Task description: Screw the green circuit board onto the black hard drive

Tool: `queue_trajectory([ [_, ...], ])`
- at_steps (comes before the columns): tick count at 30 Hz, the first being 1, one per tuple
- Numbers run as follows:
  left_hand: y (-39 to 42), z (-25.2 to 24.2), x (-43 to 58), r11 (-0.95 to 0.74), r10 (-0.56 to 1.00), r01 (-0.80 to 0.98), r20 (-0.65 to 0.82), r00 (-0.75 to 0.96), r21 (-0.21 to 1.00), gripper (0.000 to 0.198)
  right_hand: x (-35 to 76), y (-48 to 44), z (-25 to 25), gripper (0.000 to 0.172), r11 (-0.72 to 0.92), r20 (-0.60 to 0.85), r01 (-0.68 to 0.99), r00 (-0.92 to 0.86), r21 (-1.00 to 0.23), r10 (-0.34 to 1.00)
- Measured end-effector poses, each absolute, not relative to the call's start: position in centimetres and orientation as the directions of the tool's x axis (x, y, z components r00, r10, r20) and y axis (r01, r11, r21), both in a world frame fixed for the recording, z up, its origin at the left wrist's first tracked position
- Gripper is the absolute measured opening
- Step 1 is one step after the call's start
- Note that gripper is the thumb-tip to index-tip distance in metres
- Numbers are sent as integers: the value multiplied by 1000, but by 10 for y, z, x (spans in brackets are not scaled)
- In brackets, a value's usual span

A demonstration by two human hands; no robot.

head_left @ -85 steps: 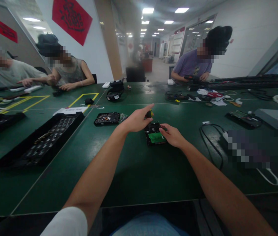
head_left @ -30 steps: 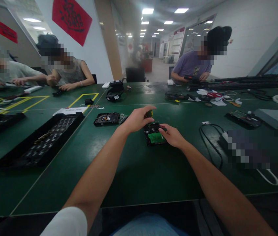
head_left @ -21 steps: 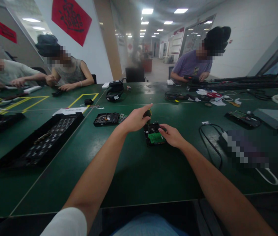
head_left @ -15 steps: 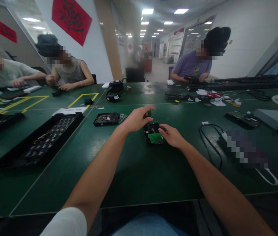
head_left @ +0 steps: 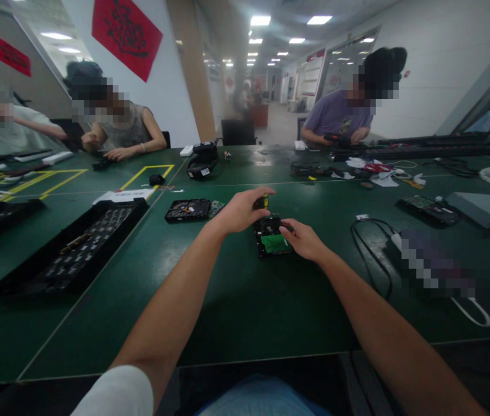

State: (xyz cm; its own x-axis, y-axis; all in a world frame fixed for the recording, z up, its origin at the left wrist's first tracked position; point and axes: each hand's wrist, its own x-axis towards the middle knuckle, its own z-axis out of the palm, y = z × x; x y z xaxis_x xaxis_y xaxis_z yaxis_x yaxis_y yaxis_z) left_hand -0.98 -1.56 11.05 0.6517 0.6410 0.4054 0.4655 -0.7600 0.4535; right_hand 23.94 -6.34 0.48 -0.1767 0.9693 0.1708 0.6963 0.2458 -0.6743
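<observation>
A black hard drive (head_left: 271,240) with a green circuit board on top lies on the green table (head_left: 245,300) in front of me. My left hand (head_left: 241,210) is closed round a screwdriver with a yellow and black handle (head_left: 262,202), held upright over the drive's far end. My right hand (head_left: 305,238) rests on the drive's right edge, fingers curled against it, holding it still.
A second opened drive (head_left: 189,209) lies to the left. A long black tray (head_left: 71,245) sits further left. Cables and a blurred device (head_left: 427,260) lie on the right. Three other people sit at the far sides of the table.
My left index finger has stretched out and curled back over the screwdriver handle several times. The drive and my right hand have stayed put. A person at far left has shifted an arm.
</observation>
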Motion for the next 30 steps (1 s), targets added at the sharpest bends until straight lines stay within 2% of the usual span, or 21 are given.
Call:
queue_trajectory([
  [4,-16,108,-10,-737,671,511,390,631,441,68,240,-63,4,43,235,160,681,-172,-694,972],
  [10,-18,110,-7,-705,708,568,382,594,424,60,241,-60,0,46,231,155,680,-172,-696,973],
  [15,-14,107,-8,-704,709,565,396,583,430,45,241,-60,-1,45,230,159,678,-167,-698,973],
  [21,-12,104,-10,-724,675,475,371,638,500,67,241,-61,2,44,221,143,683,-170,-696,975],
  [26,-15,107,-8,-728,684,528,406,606,437,61,241,-61,2,45,237,154,677,-181,-697,971],
  [30,-13,105,-9,-730,680,512,410,608,452,55,241,-62,4,44,236,150,685,-184,-689,971],
])
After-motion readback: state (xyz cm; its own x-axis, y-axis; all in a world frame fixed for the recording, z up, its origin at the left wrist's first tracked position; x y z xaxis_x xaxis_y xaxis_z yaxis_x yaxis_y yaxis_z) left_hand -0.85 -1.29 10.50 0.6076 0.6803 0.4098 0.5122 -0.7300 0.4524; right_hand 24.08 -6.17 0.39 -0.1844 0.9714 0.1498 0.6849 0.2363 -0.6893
